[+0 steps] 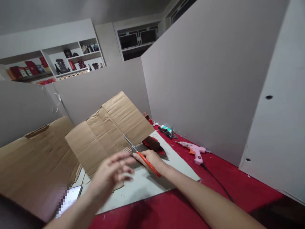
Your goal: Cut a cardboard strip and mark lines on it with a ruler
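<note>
My right hand (153, 160) grips a pair of scissors (149, 164) with orange handles. Their metal blades point up and left in front of a creased sheet of brown cardboard (133, 117). Slightly blurred, my left hand (114, 170) hovers beside the right one, fingers apart and holding nothing. The cardboard leans at a slant behind both hands, and its lower edge is partly hidden by them. Under the hands lies a white board (140, 194) on the red table cover (166, 210).
A pink glue gun (196, 151) with a black cord lies to the right. Small tools (166, 132) sit by the grey partition (202, 70). At left stand a larger cardboard piece (35, 159) and a lit phone (72, 195). Shelves (71, 58) rise behind.
</note>
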### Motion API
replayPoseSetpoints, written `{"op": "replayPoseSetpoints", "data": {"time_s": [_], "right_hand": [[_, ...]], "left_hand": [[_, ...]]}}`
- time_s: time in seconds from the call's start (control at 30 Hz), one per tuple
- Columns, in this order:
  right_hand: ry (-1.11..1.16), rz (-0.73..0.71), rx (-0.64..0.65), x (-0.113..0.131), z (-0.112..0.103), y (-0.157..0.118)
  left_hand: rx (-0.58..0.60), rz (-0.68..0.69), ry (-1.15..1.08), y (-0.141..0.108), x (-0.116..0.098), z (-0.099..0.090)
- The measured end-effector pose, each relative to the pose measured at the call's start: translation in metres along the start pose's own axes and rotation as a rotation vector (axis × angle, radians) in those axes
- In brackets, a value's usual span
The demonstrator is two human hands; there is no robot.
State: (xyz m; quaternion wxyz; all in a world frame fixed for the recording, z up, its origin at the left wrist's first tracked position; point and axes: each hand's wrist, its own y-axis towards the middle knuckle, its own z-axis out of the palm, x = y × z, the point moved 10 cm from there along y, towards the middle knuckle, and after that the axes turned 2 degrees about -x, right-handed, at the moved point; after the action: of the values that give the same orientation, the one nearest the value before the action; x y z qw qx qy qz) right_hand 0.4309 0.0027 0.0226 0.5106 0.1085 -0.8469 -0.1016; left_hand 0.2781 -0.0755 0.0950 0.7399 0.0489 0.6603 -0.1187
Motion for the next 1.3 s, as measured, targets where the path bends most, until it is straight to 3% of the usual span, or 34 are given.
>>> {"op": "replayPoseSetpoints", "data": {"time_s": [0.03,0.1,0.13,0.17,0.23,0.33,0.47,0.73,0.83,0.97,1.17,1.3], "right_hand": [[-0.02,-0.007,0.015,0.001,0.002,-0.002],[-0.056,-0.026,0.051,0.003,0.006,-0.005],[-0.072,-0.037,0.068,0.004,0.009,-0.007],[-0.085,-0.049,0.085,0.005,0.011,-0.009],[-0.109,-0.065,0.117,0.006,0.014,-0.011],[-0.124,-0.066,0.156,0.007,0.017,-0.013],[-0.103,-0.066,0.156,0.009,0.016,-0.012],[-0.194,-0.138,0.115,0.006,0.01,-0.004],[-0.107,-0.129,0.195,0.006,0.01,-0.005],[0.076,-0.044,0.43,0.005,0.023,-0.015],[0.016,-0.145,0.344,0.021,0.016,-0.015],[0.024,-0.085,0.32,0.017,0.02,-0.017]], "left_hand": [[-0.092,0.239,0.128,0.001,-0.049,-0.021],[-0.388,0.73,0.396,-0.006,-0.147,-0.067],[-0.522,0.877,0.519,-0.006,-0.182,-0.086],[-0.602,0.916,0.636,0.002,-0.206,-0.102],[-0.581,0.847,0.756,0.033,-0.23,-0.126],[-0.415,0.746,0.808,0.067,-0.23,-0.132],[-0.239,0.694,0.831,0.086,-0.209,-0.11],[-0.076,0.612,0.811,0.105,-0.202,-0.091],[-0.067,0.567,0.823,0.106,-0.202,-0.085],[-0.122,0.528,0.842,0.106,-0.205,-0.085],[-0.187,0.36,0.834,0.114,-0.194,-0.101],[-0.207,0.281,0.776,0.121,-0.177,-0.121]]}}
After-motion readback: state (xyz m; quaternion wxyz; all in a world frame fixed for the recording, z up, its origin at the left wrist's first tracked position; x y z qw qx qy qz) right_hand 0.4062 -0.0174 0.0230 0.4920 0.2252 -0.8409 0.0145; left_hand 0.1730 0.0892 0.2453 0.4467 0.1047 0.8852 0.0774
